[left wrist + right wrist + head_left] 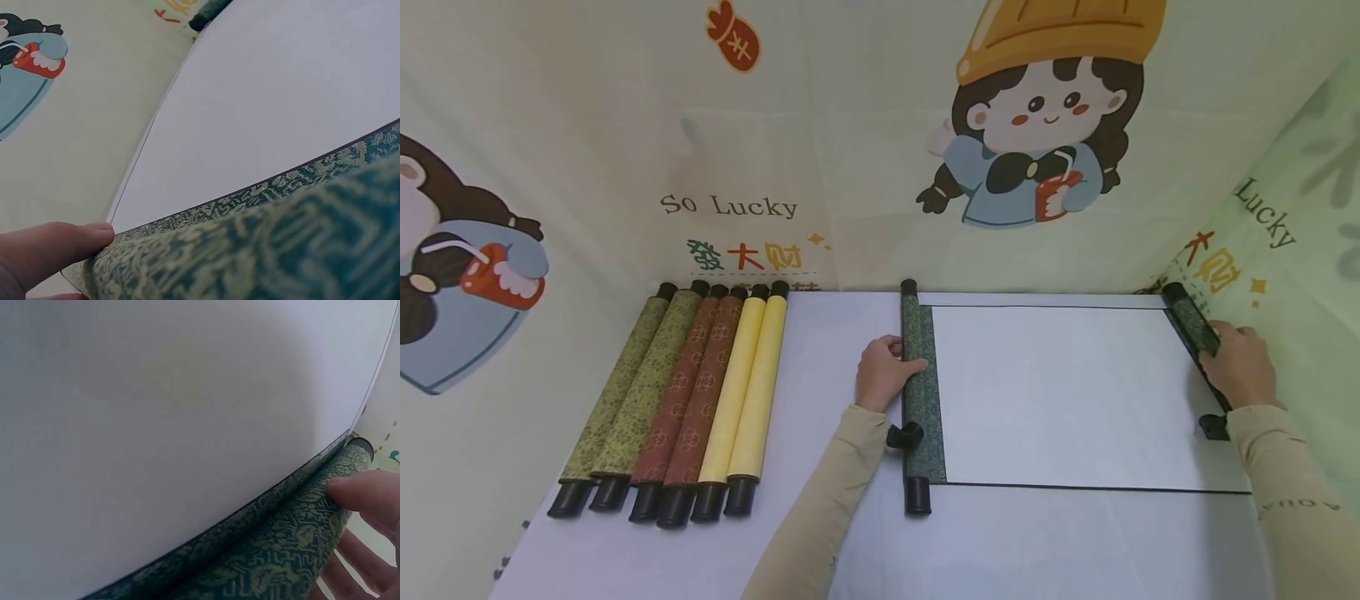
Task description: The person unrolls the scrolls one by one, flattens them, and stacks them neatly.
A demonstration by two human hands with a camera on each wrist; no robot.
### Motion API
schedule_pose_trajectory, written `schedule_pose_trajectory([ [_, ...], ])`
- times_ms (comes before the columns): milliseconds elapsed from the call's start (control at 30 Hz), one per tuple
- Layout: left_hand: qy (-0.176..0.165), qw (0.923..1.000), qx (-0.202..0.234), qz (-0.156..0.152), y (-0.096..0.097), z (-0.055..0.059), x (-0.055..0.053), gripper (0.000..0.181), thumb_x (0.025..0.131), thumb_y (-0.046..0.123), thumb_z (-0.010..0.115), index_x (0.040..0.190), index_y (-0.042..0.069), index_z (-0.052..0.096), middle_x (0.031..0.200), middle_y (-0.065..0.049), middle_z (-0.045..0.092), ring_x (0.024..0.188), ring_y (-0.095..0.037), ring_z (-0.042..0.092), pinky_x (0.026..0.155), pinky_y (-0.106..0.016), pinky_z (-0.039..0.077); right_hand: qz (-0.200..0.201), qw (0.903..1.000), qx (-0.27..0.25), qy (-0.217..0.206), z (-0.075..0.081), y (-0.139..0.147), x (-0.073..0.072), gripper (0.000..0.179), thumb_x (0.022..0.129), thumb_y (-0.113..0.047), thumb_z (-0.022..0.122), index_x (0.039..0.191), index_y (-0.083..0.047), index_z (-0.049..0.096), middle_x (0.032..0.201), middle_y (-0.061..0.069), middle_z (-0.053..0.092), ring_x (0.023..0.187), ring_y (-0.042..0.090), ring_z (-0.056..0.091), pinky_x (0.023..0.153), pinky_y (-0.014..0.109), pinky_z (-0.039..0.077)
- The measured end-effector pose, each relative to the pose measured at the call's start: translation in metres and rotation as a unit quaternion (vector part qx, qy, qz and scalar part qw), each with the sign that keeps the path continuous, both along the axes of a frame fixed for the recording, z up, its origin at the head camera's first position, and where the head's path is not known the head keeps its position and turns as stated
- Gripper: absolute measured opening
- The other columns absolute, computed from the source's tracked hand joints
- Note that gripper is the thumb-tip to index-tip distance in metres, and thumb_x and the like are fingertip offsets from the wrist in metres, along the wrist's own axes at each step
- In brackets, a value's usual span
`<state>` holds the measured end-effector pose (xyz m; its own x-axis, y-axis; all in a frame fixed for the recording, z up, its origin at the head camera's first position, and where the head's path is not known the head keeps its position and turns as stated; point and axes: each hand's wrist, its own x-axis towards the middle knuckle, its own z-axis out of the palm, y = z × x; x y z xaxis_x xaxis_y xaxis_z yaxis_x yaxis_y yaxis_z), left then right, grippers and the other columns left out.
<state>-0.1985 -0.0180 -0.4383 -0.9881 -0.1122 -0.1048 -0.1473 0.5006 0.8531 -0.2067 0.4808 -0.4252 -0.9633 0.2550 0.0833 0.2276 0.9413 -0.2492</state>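
- We count six rolled scrolls [679, 400] at left, two olive, two red-brown, two yellow, and one green scroll [1067, 392] at right, spread between two rolled ends.
- Only the head view shows us those six; the wrist views bring out the green pattern [275, 550].
- The left hand [882, 373] pinches the left rolled end [913, 392], just right of it; the right hand [1243, 364] grips the right one.

Olive, maroon and yellow scrolls [679, 392] on a white table [820, 375], cartoon-printed backdrop [850, 167] behind.
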Motion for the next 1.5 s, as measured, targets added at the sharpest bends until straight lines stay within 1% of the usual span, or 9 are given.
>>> schedule_pose_trajectory([
  [233,-0.001,1.0000,0.002,0.001,-0.002,0.001,0.001,0.053,0.078,0.026,0.084,0.124,0.005,0.067,0.109,-0.014,0.068,0.094,-0.027,0.063,0.079,-0.041,0.050,0.009,0.9999,0.002,0.011,0.005,-0.004,0.001,0.051,0.089,0.002,0.056,0.135,0.017,0.038,0.126,0.049,0.034,0.114,0.065,0.034,0.089,0.071,0.037],
  [433,0.017,0.9998,0.010,0.008,-0.005,0.002,0.001,0.045,0.080,0.026,0.080,0.119,0.006,0.069,0.105,-0.014,0.069,0.090,-0.027,0.065,0.076,-0.039,0.050,0.015,0.9998,-0.005,0.013,0.007,-0.008,0.002,0.050,0.091,-0.002,0.054,0.134,0.017,0.039,0.127,0.050,0.033,0.115,0.067,0.032,0.089,0.072,0.036],
  [533,0.026,0.9994,0.019,0.013,-0.007,0.003,0.001,0.042,0.081,0.024,0.078,0.118,0.005,0.070,0.104,-0.014,0.070,0.091,-0.027,0.067,0.076,-0.039,0.051,0.011,0.9997,-0.013,0.017,0.008,-0.010,0.002,0.049,0.093,-0.004,0.054,0.135,0.017,0.039,0.128,0.049,0.033,0.116,0.066,0.032,0.091,0.072,0.036],
  [667,0.029,0.9990,0.028,0.018,-0.008,0.006,0.002,0.040,0.083,0.022,0.077,0.119,0.006,0.070,0.105,-0.013,0.071,0.093,-0.026,0.068,0.078,-0.039,0.051,0.017,0.9992,-0.022,0.030,0.013,-0.012,0.003,0.049,0.095,-0.007,0.052,0.136,0.017,0.038,0.127,0.047,0.035,0.117,0.064,0.032,0.093,0.071,0.034],
  [800,0.033,0.9987,0.035,0.018,-0.010,0.009,0.003,0.040,0.083,0.022,0.077,0.119,0.007,0.069,0.106,-0.013,0.071,0.095,-0.026,0.067,0.080,-0.041,0.052,0.038,0.9979,-0.027,0.046,0.019,-0.017,0.005,0.050,0.096,-0.008,0.053,0.136,0.018,0.038,0.125,0.046,0.039,0.117,0.063,0.033,0.094,0.070,0.032],
  [1000,0.024,0.9986,0.046,0.013,-0.015,0.010,0.004,0.041,0.084,0.022,0.076,0.121,0.007,0.069,0.109,-0.013,0.071,0.098,-0.026,0.067,0.083,-0.042,0.053,0.083,0.9931,-0.050,0.066,0.027,-0.029,0.008,0.050,0.096,-0.009,0.055,0.133,0.020,0.039,0.122,0.046,0.040,0.115,0.063,0.033,0.092,0.069,0.030],
  [1233,0.026,0.9990,0.036,0.012,-0.023,0.013,0.006,0.041,0.084,0.021,0.076,0.121,0.006,0.068,0.110,-0.014,0.071,0.098,-0.027,0.067,0.083,-0.043,0.053,0.113,0.9900,-0.063,0.057,0.033,-0.050,0.010,0.051,0.096,-0.009,0.057,0.132,0.022,0.039,0.125,0.046,0.040,0.117,0.062,0.033,0.097,0.070,0.028],
  [1333,0.028,0.9990,0.031,0.014,-0.027,0.014,0.006,0.041,0.084,0.022,0.076,0.121,0.006,0.068,0.110,-0.014,0.071,0.097,-0.027,0.067,0.082,-0.043,0.053,0.128,0.9880,-0.063,0.060,0.034,-0.060,0.011,0.052,0.095,-0.008,0.058,0.131,0.024,0.039,0.124,0.046,0.041,0.117,0.061,0.035,0.097,0.069,0.029],
  [1500,0.035,0.9989,0.027,0.018,-0.034,0.016,0.009,0.040,0.085,0.021,0.077,0.121,0.005,0.068,0.109,-0.014,0.071,0.096,-0.028,0.067,0.083,-0.043,0.054,0.150,0.9843,-0.066,0.067,0.036,-0.076,0.010,0.052,0.094,-0.007,0.060,0.132,0.023,0.039,0.119,0.044,0.046,0.109,0.058,0.043,0.090,0.068,0.036],
])
